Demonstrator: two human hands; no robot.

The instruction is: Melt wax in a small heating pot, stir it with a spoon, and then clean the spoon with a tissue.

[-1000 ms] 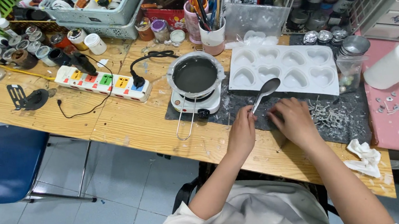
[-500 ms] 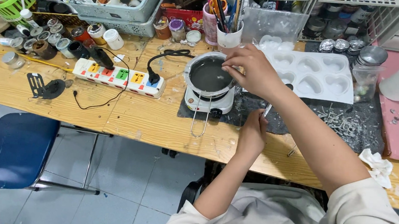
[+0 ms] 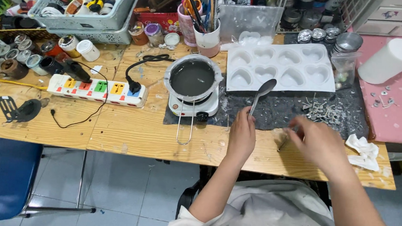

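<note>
Cluttered wooden bench (image 3: 129, 131) — spoon (image 3: 260, 93) in left hand (image 3: 242, 131)

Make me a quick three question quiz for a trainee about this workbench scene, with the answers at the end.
1. True or false: the left hand holds the handle of the long metal spoon.
2. Multiple choice: the round metal pot of grey liquid sits on
A) the white heart-shaped silicone mould tray
B) the small white electric hot plate
C) the multicoloured power strip
3. Short answer: what lies on the wooden table at its near right corner, beside the right hand?

Key
1. True; the spoon's bowl points toward the mould tray.
2. B
3. A crumpled white tissue.
</note>
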